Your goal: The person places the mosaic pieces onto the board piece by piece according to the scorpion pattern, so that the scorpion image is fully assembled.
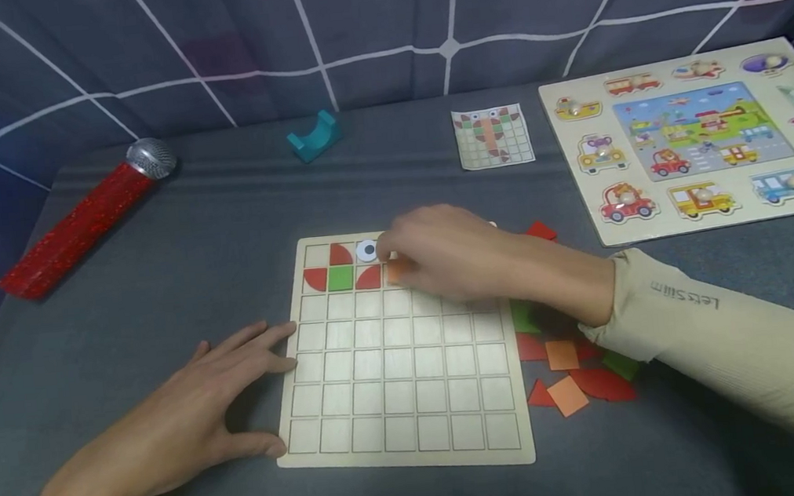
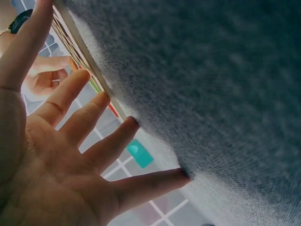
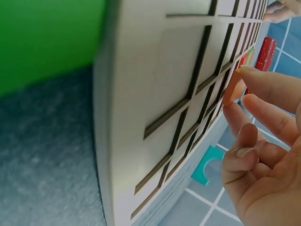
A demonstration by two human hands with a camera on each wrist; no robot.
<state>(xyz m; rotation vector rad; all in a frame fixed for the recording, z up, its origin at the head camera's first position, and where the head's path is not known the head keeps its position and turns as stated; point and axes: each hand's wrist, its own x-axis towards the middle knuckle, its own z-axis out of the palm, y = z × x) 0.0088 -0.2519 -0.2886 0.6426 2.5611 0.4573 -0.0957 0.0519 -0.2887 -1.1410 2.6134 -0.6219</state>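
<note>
A light wooden grid board (image 1: 402, 389) lies on the grey cloth. Near its top left sit red quarter-round pieces (image 1: 367, 277), a green square (image 1: 340, 278) and a white eye piece (image 1: 366, 251). My right hand (image 1: 450, 247) is over the upper rows and pinches an orange square tile (image 3: 231, 88) between thumb and fingertips, close over the second row beside a red piece. It hides the cells under it. With fingers spread, my left hand (image 1: 198, 407) rests at the board's left edge, fingertips and thumb touching the side.
Loose red, green and orange pieces (image 1: 567, 396) lie right of the board, partly under the right forearm. Behind are a small pattern card (image 1: 494, 137), a teal curved block (image 1: 315, 136), a red microphone (image 1: 83, 228) and a vehicle puzzle board (image 1: 578, 208). A checked curtain (image 1: 376, 13) hangs at the back.
</note>
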